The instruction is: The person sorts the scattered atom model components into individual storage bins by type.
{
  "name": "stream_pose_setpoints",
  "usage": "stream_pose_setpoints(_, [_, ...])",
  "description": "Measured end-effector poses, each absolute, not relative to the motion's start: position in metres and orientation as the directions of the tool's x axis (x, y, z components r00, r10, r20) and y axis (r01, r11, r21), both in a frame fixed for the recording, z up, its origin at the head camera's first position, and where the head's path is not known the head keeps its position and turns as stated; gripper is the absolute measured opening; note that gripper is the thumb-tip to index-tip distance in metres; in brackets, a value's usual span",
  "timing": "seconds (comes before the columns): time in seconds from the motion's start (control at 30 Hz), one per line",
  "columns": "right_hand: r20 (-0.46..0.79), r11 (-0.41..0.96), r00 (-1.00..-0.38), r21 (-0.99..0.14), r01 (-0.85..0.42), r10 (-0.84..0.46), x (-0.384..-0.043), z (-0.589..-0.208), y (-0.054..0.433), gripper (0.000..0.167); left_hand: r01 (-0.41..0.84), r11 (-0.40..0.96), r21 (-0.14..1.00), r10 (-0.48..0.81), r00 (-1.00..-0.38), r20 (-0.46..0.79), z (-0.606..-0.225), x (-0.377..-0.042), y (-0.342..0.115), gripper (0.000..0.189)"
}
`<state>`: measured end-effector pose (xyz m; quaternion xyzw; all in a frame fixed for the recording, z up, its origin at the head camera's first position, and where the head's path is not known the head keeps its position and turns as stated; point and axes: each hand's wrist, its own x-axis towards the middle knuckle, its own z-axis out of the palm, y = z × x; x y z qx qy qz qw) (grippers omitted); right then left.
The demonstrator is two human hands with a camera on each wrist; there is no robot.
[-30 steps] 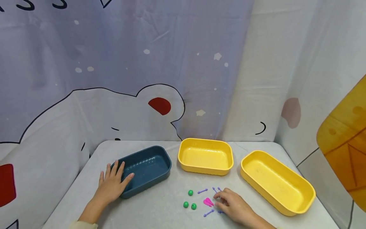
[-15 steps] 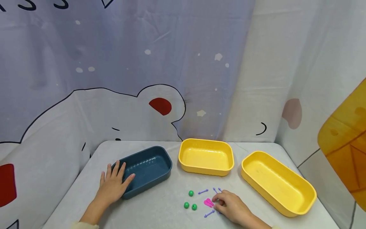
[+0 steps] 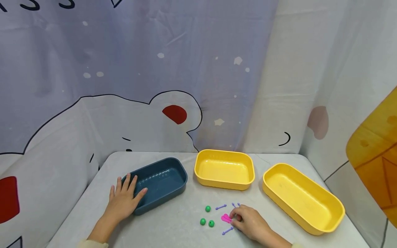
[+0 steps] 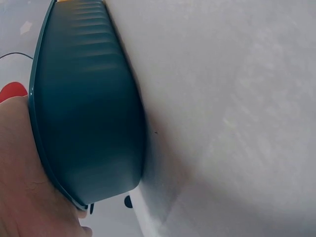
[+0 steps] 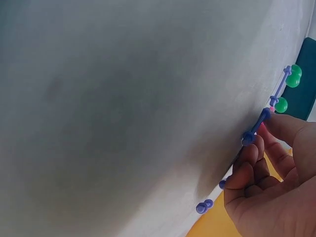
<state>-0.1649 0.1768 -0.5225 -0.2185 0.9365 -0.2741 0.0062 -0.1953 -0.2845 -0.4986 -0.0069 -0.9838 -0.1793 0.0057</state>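
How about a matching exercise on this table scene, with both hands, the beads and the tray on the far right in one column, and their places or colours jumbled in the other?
Column one
1. Left hand
2. Right hand
3. Round beads
4. Farthest-right tray

Column two
A. Fingertips at the pink pieces
B. Yellow
C. Resting on the dark blue tray
D. Green

Right pairs: 1-C, 2-A, 3-D, 4-B
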Motion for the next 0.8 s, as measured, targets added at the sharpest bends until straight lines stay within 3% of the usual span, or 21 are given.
stream_pose_setpoints(0.57, [0.121,0.763,-0.921,-0.525,-0.377,-0.372,-0.167,-0.519,0.172,0.015,0.014,0.937,0.35,0.01,-1.0,0.014,-0.498,-0.194,-0.283,0.094])
stream_pose_setpoints(0.8, [0.185,0.774,-0.925,-0.506,-0.38,-0.333,-0.172,-0.512,0.171,0.016,0.014,0.937,0.349,0.009,-1.0,0.016,-0.497,-0.193,-0.282,0.092])
